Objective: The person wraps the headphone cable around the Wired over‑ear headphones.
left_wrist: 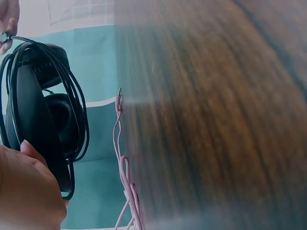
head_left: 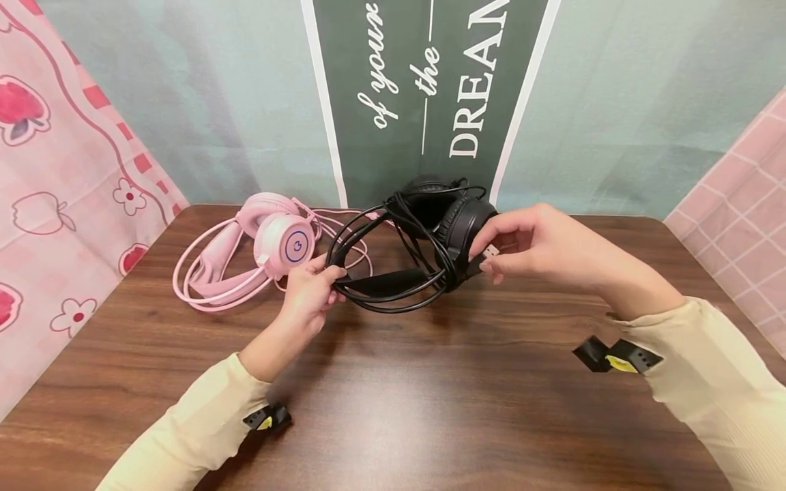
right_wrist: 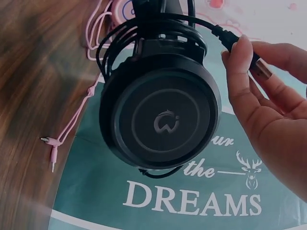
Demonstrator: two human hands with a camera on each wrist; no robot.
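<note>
Black headphones (head_left: 462,225) with a round logo on the ear cup (right_wrist: 165,117) are held up over the table. Their black cable (left_wrist: 79,103) loops several times around the headband and ear cups. My left hand (head_left: 309,290) grips the headband end on the left, thumb on top. With thumb and fingers my right hand (head_left: 522,245) pinches the USB plug (right_wrist: 261,69) at the cable's end, just right of the ear cup; its metal tip shows between the fingers. Pink headphones (head_left: 285,245) lie on the table to the left, close behind my left hand.
The pink cable (right_wrist: 76,117) trails across the table behind the black headphones, its plugs near the back edge. A brown wooden table (head_left: 393,409) spreads below. Behind it hangs a green cloth (head_left: 245,102) with white lettering; a pink patterned cloth (head_left: 61,204) hangs at the left.
</note>
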